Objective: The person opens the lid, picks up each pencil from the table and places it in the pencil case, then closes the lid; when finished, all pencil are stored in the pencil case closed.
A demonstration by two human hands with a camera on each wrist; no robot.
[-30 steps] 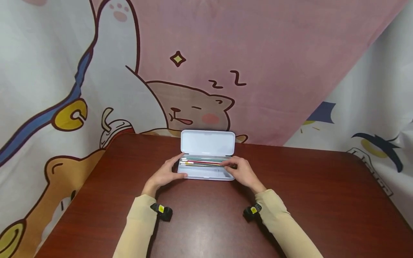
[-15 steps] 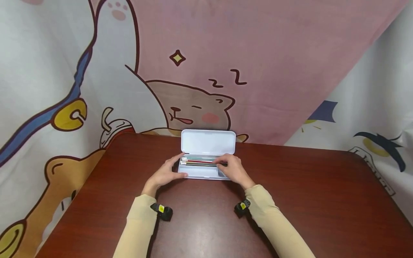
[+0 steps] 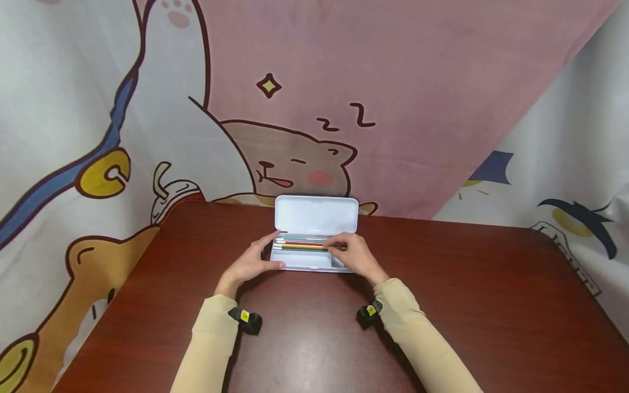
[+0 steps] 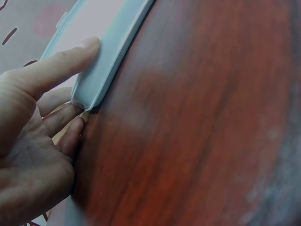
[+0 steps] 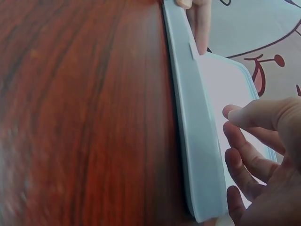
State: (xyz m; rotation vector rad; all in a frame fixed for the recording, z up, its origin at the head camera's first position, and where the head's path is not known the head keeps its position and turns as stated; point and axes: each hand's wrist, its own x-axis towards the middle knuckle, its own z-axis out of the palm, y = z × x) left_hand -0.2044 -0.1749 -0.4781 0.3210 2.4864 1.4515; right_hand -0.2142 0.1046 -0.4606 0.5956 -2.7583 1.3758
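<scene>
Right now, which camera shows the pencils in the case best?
The head view: the pencils lie side by side in the open pencil case. Both wrist views show only the case's outer wall, not the pencils.

open pencil case (image 3: 314,262) on table (image 3: 491,305) | left hand (image 3: 250,264) steadies it | right hand (image 3: 355,255) pinches pencils (image 3: 302,245)

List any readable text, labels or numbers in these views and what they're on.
"Z Z": two dark hand-drawn letters on the pink cartoon backdrop cloth, above the sleeping bear.
White plastic pencil case, coloured pencils, yellow tags on the black wrist cameras: no lettering readable.
Dark red wooden table: none.
</scene>
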